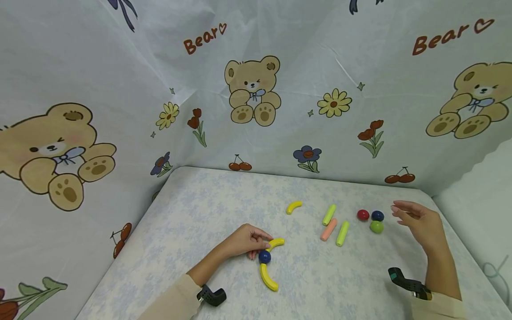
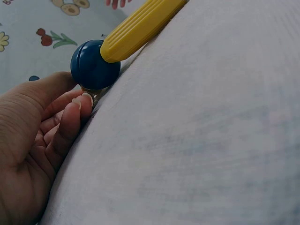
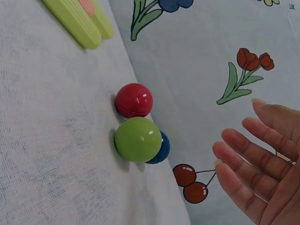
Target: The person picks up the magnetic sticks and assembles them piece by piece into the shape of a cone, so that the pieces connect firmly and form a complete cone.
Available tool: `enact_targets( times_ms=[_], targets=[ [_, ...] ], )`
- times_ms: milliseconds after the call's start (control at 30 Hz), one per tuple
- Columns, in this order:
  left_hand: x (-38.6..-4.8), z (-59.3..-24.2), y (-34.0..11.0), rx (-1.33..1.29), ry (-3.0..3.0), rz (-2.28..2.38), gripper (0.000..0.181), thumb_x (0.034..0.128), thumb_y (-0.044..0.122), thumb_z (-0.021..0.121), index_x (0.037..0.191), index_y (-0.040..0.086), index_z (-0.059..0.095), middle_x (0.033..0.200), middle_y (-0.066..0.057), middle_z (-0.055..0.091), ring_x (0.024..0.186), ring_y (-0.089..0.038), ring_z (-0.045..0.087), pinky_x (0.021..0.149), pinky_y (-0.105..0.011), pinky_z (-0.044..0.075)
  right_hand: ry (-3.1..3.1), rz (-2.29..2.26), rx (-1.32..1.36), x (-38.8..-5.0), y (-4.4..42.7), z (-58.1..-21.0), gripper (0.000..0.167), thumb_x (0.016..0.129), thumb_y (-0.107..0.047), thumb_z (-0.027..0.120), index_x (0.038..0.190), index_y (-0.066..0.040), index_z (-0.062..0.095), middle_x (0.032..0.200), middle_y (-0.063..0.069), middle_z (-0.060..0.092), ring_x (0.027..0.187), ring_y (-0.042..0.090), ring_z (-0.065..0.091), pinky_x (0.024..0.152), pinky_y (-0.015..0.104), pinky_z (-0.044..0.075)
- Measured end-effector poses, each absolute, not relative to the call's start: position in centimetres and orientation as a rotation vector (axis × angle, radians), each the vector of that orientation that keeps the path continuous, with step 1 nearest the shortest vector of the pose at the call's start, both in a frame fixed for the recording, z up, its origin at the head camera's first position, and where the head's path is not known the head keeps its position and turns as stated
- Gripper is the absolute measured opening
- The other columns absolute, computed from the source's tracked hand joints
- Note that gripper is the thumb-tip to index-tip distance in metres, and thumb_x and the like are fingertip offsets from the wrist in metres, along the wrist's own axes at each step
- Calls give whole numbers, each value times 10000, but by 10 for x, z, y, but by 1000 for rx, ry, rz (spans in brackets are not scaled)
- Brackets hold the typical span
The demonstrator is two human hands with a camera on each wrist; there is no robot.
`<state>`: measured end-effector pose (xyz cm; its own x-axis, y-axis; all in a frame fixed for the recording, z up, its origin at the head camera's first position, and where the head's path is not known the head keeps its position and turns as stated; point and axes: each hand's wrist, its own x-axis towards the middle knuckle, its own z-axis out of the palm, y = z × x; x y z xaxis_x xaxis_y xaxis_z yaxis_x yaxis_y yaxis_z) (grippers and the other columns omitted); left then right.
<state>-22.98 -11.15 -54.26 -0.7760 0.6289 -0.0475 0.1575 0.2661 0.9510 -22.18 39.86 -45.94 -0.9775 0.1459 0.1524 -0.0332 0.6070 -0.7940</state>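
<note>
My left hand (image 1: 246, 241) is at the middle of the table, its thumb and fingertips pinching a yellow curved rod (image 1: 277, 242) near one end. That rod meets a dark blue ball (image 1: 264, 257), and a second yellow curved rod (image 1: 269, 279) joins the ball's near side. In the left wrist view the ball (image 2: 95, 65) hides most of the pinched rod. On the right, my right hand (image 1: 420, 224) hovers with loosely bent fingers and nothing in them. Nearest to it are a blue ball (image 1: 378, 216), a green ball (image 1: 377, 227) and a red ball (image 1: 363, 215).
Two light green sticks (image 1: 342, 234) and a pink stick (image 1: 329, 230) lie between the hands. Farther back is another yellow curved rod (image 1: 294, 207). A bear-print cloth (image 1: 280, 146) hangs behind the patterned tabletop (image 1: 216, 195).
</note>
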Motion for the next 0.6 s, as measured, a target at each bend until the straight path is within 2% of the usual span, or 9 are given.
enact_targets(
  times_ms=[200, 300, 367, 433, 533, 600],
  targets=[
    [-229, -541, -111, 709, 2129, 1520, 260, 960, 289, 734, 1187, 168, 768, 610, -70, 675, 422, -148, 554, 403, -265, 487, -2663, 1288, -183, -225, 408, -477, 614, 991, -448, 645, 1359, 39, 579, 910, -350, 579, 803, -123, 627, 674, 175, 569],
    [-229, -540, -111, 703, 2133, 1514, 253, 961, 288, 733, 1182, 171, 771, 608, -68, 674, 422, -147, 556, 403, -265, 488, -2697, 1285, -218, -227, 410, -488, 625, 983, -446, 661, 1365, 41, 582, 952, -306, 591, 814, -97, 634, 675, 190, 575],
    [-229, -540, -111, 701, 2137, 1511, 248, 961, 287, 733, 1178, 175, 772, 603, -67, 672, 421, -148, 556, 403, -265, 488, -2720, 1279, -222, -228, 411, -494, 611, 980, -431, 673, 1357, 43, 592, 1019, -187, 656, 813, -89, 630, 672, 189, 573],
    [-229, -540, -111, 701, 2139, 1507, 249, 961, 290, 732, 1180, 179, 771, 604, -68, 673, 422, -148, 557, 404, -263, 488, -2753, 1252, -216, -230, 412, -498, 594, 982, -429, 671, 1345, 36, 606, 1119, -13, 696, 806, -83, 616, 662, 189, 567],
    [-228, -540, -111, 704, 2134, 1513, 250, 962, 289, 731, 1182, 175, 770, 610, -69, 675, 423, -151, 557, 404, -265, 488, -2809, 1208, -211, -232, 413, -504, 589, 987, -448, 655, 1339, 23, 616, 1269, 210, 642, 805, -73, 591, 652, 190, 555],
    [-228, -540, -111, 704, 2130, 1517, 251, 962, 290, 731, 1182, 174, 770, 613, -70, 677, 423, -152, 557, 404, -266, 489, -2846, 1199, -207, -233, 415, -508, 603, 988, -471, 642, 1340, 18, 615, 1305, 265, 608, 827, -49, 580, 653, 196, 555]
  ],
)
